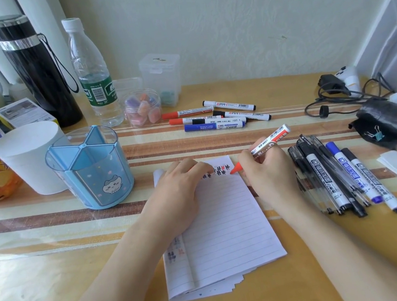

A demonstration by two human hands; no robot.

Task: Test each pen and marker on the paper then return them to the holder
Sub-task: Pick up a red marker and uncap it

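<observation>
Both hands are mid-test, left hand (177,192) flat on white lined paper (227,223), right hand (267,174) gripping a red-tipped whiteboard marker (272,138) at its one-o'clock corner; next stop, probably: blue plastic holder (92,177), ten o'clock.

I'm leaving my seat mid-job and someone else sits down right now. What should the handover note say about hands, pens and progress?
Left hand lies flat on the paper, holding it down.
Right hand grips a red marker, its red end at the top line.
Holder stands left of the paper; no pens show in it.
A group of markers lies beyond the paper; a pile of pens and markers lies beside the right hand.
Done: black and red test marks along the top line.
Left: test the rest (which pile is untested cannot be told), then return everything to the holder.
</observation>
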